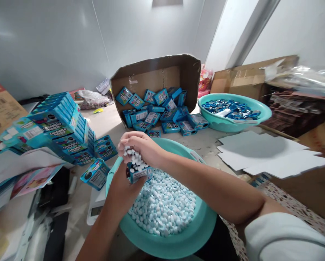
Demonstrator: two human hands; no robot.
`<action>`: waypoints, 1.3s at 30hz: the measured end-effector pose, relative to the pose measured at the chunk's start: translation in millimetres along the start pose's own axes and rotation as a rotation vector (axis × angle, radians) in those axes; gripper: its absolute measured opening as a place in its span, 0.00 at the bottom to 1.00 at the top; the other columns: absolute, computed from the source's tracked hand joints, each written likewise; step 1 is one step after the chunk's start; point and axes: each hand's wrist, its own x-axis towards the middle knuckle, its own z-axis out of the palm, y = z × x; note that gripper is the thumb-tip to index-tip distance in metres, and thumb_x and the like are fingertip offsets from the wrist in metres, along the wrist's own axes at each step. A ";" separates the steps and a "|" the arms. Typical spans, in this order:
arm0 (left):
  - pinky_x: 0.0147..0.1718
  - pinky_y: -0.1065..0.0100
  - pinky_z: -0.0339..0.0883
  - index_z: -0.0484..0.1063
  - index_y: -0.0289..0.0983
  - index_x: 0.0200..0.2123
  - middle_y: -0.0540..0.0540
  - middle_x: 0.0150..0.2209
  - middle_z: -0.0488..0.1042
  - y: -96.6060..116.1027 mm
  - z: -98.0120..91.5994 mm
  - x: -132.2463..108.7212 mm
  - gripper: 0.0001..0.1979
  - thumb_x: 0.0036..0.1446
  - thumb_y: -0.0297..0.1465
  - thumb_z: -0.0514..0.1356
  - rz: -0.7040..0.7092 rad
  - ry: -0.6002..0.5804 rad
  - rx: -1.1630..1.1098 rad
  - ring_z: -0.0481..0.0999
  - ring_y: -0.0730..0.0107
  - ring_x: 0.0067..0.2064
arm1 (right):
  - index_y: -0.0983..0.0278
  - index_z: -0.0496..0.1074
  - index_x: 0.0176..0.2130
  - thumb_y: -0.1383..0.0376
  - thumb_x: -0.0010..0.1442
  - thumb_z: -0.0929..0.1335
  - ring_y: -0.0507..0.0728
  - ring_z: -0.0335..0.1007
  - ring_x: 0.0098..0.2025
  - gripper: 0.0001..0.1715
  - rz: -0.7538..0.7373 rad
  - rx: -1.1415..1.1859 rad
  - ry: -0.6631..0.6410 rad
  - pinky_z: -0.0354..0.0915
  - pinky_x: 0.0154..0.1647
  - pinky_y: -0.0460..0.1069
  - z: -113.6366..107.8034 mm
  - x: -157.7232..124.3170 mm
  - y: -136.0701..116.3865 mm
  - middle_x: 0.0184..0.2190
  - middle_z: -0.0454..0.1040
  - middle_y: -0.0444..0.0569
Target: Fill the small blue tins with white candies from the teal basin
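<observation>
The left hand point(127, 189) has its grip clamped on a small blue tin point(139, 175) above the teal basin point(170, 248) of pale candies point(166, 204), while the right hand point(146, 146) curls its grip around white candies point(136, 158) at the tin's mouth.

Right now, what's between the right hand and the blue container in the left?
White candies: the head view shows them clustered from the cupped right hand down to the top of the blue container in the left hand.

The basin point(167, 249) is smooth plastic, the carton point(151, 77) cardboard
</observation>
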 end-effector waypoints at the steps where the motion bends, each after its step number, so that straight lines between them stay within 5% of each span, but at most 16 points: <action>1: 0.49 0.57 0.73 0.67 0.40 0.58 0.42 0.51 0.78 -0.9 0.1 0.1 0.28 0.54 0.33 0.66 -0.002 -0.001 -0.003 0.79 0.54 0.52 | 0.66 0.72 0.25 0.62 0.51 0.72 0.49 0.68 0.21 0.10 -0.005 -0.019 -0.004 0.63 0.21 0.43 -0.4 0.2 0.5 0.22 0.73 0.43; 10: 0.54 0.54 0.72 0.64 0.44 0.62 0.43 0.58 0.75 -10.2 1.5 0.7 0.33 0.53 0.33 0.68 -0.018 0.016 -0.068 0.76 0.53 0.58 | 0.67 0.72 0.27 0.57 0.57 0.70 0.50 0.70 0.22 0.15 0.005 -0.066 -0.065 0.67 0.24 0.44 0.2 -0.9 -0.6 0.24 0.75 0.46; 18: 0.51 0.56 0.74 0.71 0.40 0.55 0.41 0.54 0.77 -5.5 -0.7 0.2 0.27 0.52 0.36 0.69 -0.066 0.049 -0.007 0.78 0.52 0.55 | 0.67 0.72 0.28 0.46 0.66 0.67 0.50 0.71 0.21 0.28 -0.029 -0.077 -0.135 0.69 0.23 0.44 -1.8 -2.2 -4.9 0.22 0.75 0.47; 23: 0.46 0.60 0.75 0.64 0.40 0.63 0.41 0.53 0.78 -2.0 -1.4 -0.2 0.35 0.52 0.35 0.68 -0.060 0.037 -0.026 0.80 0.55 0.52 | 0.67 0.72 0.29 0.42 0.66 0.67 0.50 0.72 0.22 0.32 -0.023 -0.121 -0.170 0.70 0.23 0.43 -3.7 -3.5 -6.7 0.23 0.76 0.47; 39: 0.50 0.56 0.74 0.71 0.41 0.57 0.41 0.55 0.76 -5.7 -0.3 2.3 0.26 0.53 0.35 0.66 0.020 0.089 -0.003 0.78 0.54 0.53 | 0.66 0.73 0.30 0.38 0.63 0.66 0.50 0.70 0.23 0.35 -0.060 -0.155 -0.124 0.70 0.24 0.43 -3.5 -3.2 -6.1 0.24 0.76 0.47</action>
